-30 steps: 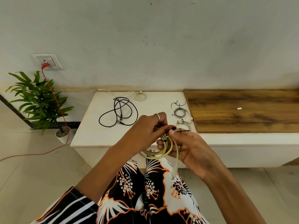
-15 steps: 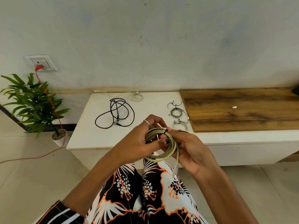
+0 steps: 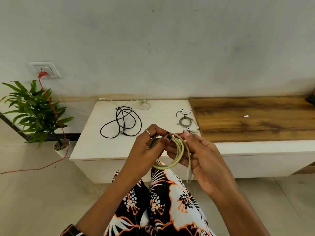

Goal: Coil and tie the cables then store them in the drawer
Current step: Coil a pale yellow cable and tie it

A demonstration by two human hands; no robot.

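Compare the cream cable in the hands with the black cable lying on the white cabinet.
The cream cable is wound into a tight round coil; the black cable sprawls in loose, uneven loops. The cream cable is held off the surface by the left hand and right hand; the black cable lies untouched on the white cabinet. Both are thin, flexible cables.
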